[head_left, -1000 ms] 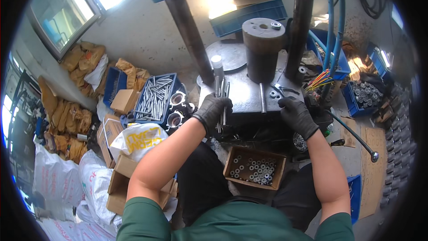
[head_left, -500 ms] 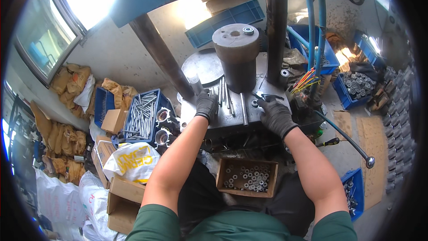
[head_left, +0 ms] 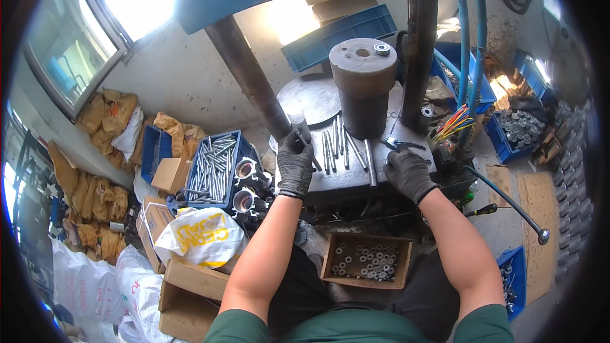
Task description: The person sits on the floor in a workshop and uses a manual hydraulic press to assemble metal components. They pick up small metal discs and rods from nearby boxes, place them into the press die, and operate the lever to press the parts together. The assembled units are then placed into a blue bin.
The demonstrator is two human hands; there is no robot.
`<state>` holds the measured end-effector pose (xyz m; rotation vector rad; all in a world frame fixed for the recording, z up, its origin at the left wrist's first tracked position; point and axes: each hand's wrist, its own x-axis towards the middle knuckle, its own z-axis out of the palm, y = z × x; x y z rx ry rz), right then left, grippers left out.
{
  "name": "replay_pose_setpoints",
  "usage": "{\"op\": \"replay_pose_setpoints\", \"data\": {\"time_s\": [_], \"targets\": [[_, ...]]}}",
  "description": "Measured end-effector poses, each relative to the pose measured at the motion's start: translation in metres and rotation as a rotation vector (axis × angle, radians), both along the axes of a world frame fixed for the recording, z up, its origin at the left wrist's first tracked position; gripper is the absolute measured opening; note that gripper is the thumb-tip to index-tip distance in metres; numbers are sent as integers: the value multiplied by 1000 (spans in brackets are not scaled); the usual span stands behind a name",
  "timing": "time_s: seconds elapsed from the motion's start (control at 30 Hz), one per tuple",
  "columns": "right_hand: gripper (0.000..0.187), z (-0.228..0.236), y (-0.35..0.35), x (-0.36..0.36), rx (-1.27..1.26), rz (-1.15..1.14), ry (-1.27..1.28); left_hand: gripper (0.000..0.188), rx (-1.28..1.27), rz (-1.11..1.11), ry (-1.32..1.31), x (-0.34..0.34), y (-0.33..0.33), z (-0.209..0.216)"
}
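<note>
My left hand (head_left: pixel 295 166), in a dark glove, is closed round a thin metal shaft (head_left: pixel 301 137) above the left part of the steel press table (head_left: pixel 346 181). Close by on its right, several more shafts (head_left: pixel 335 146) lie on the plate, and a thicker metal rod (head_left: pixel 370 164) lies near the middle. My right hand (head_left: pixel 410 170), gloved too, has its fingers curled together at the plate's right side; what they hold is hidden. Pliers (head_left: pixel 401 144) lie just beyond those fingertips. Behind, a heavy steel cylinder (head_left: pixel 364 92) stands upright with a ball bearing (head_left: pixel 381 49) on top.
Press columns (head_left: pixel 251 76) flank the cylinder. A blue crate of shafts (head_left: pixel 213 168) sits at the left. Below the table is a cardboard box of small bearings (head_left: pixel 367 260). A long lever (head_left: pixel 515 206) juts out at the right, near coloured wires (head_left: pixel 452 122).
My left hand has come up from the shafts with one in its fingers. My right fingers have closed over the spot where a small bearing lay. The whole view has shifted slightly.
</note>
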<state>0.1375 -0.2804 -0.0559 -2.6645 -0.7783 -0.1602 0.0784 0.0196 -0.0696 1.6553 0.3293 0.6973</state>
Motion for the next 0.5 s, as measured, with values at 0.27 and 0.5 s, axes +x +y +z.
{"op": "replay_pose_setpoints", "data": {"time_s": [0.27,0.5], "targets": [[29,12,-8,7,850,-58,380,35,270,-235,264,-18,18,-20],[33,27,-35,-7,1588,-54,1034,40,-140,-534,341,-45,-48,47]]}}
